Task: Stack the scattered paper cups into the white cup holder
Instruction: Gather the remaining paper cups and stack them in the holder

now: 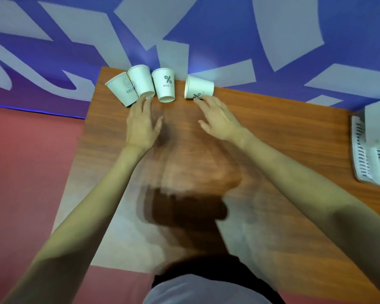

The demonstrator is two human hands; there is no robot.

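Note:
Several white paper cups stand in a row at the far edge of the wooden table (272, 132). At the left end a "HELLO" cup (121, 88) leans against a second cup (140, 83). To their right is a "%" cup (164, 85). Apart from these, a fourth cup (198, 87) lies tilted on its side. My left hand (142, 126) is open, fingertips near the base of the second cup. My right hand (219, 119) is open, fingertips close to the tilted cup. A white holder (360, 150) shows at the right edge, partly cut off.
A blue and white patterned wall rises behind the table. Red floor lies to the left. A white box-like object (378, 119) stands over the slotted white holder. Wide bare wood lies between my arms, crossed by my shadow.

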